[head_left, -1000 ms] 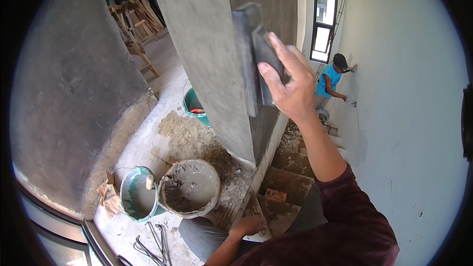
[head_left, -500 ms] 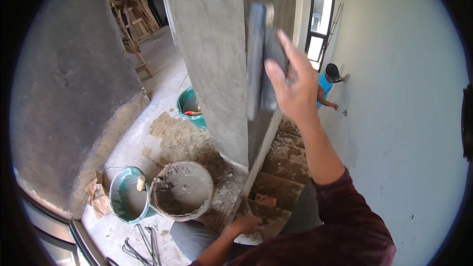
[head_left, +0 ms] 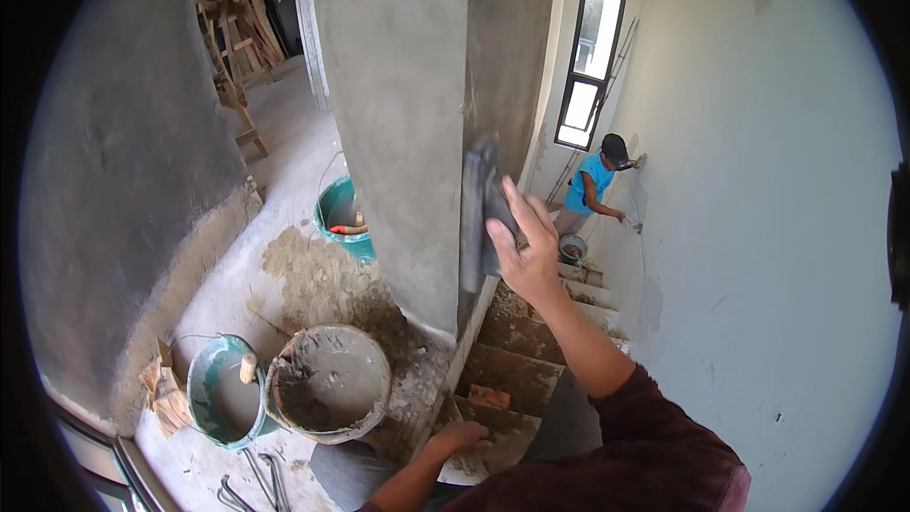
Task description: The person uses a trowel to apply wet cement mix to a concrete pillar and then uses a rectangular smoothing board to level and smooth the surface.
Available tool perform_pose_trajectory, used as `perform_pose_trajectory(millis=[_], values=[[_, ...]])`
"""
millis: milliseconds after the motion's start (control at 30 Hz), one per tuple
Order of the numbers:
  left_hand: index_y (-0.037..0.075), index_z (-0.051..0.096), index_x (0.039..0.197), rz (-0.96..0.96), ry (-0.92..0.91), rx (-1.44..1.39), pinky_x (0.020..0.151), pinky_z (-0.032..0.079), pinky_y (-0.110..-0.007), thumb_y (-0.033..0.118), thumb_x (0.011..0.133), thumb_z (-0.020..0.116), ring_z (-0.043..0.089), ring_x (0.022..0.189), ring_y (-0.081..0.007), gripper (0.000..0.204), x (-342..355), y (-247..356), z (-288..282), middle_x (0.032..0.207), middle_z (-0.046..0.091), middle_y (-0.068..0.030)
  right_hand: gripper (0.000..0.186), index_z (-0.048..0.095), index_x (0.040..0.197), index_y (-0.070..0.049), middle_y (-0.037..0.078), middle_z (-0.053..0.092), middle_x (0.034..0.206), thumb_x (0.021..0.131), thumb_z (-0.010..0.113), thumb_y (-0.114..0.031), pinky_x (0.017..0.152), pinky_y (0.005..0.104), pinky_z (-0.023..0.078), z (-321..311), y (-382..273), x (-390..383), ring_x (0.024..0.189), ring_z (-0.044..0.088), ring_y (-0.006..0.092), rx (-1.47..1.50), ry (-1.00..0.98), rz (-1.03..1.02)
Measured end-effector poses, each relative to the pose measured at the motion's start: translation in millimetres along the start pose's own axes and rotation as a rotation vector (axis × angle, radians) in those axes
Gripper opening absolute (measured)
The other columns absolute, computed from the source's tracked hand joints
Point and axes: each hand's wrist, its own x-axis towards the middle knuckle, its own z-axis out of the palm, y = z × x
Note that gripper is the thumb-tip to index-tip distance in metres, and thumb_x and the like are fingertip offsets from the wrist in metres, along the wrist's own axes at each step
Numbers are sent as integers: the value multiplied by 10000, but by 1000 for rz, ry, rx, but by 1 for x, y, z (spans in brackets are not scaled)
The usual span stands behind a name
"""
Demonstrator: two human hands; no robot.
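My right hand [head_left: 533, 251] is wrapped around the handle of a dark plastering float [head_left: 477, 213]. The float stands upright, its face toward the right side of a grey plastered pillar [head_left: 393, 114], close to the corner edge. Motion blurs it slightly, so whether it touches the plaster I cannot tell. Low in the picture, my left hand [head_left: 462, 438] rests near my knee, above the stair steps. Its fingers lie loosely out to the right, and nothing shows in them.
A tub of wet mortar [head_left: 334, 389] stands beside a teal bucket [head_left: 227, 393] at lower left. Another teal bucket [head_left: 343, 218] is behind the pillar. Dirty steps [head_left: 512, 351] descend on the right, with a brick piece [head_left: 489, 396]. Below, a co-worker [head_left: 592, 180] works at the pale wall [head_left: 739, 209].
My right hand has brought the float down along the pillar's side. The view has shifted slightly, showing more of the co-worker and a bucket on the stairs. My left hand stays low.
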Motion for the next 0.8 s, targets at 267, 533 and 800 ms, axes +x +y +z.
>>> perform_pose_trajectory(millis=[267, 533, 800], values=[[60, 648, 1130, 29, 94, -48, 868, 479, -492, 424, 903, 582, 607, 1076, -383, 435, 6, -31, 34, 1128, 653, -193, 448, 596, 1230, 56, 276, 640, 1139, 868, 627, -206, 897, 365, 470, -23, -38, 231, 1034, 626, 362, -139, 196, -209], [83, 638, 1184, -12, -17, -94, 918, 462, -445, 395, 933, 573, 591, 1082, -392, 406, -18, -16, 44, 1145, 638, -197, 453, 580, 1295, 12, 125, 522, 804, 860, 652, -88, 575, 357, 434, 12, 2, 32, 648, 505, 225, 155, 84, -84], [28, 616, 1204, -120, -51, -265, 941, 449, -419, 435, 957, 549, 572, 1132, -374, 480, -75, -22, 32, 1201, 621, -204, 450, 604, 1299, -55, 70, 505, 772, 855, 661, -104, 495, 317, 426, 15, 13, 69, 588, 479, 170, 137, 186, -189]])
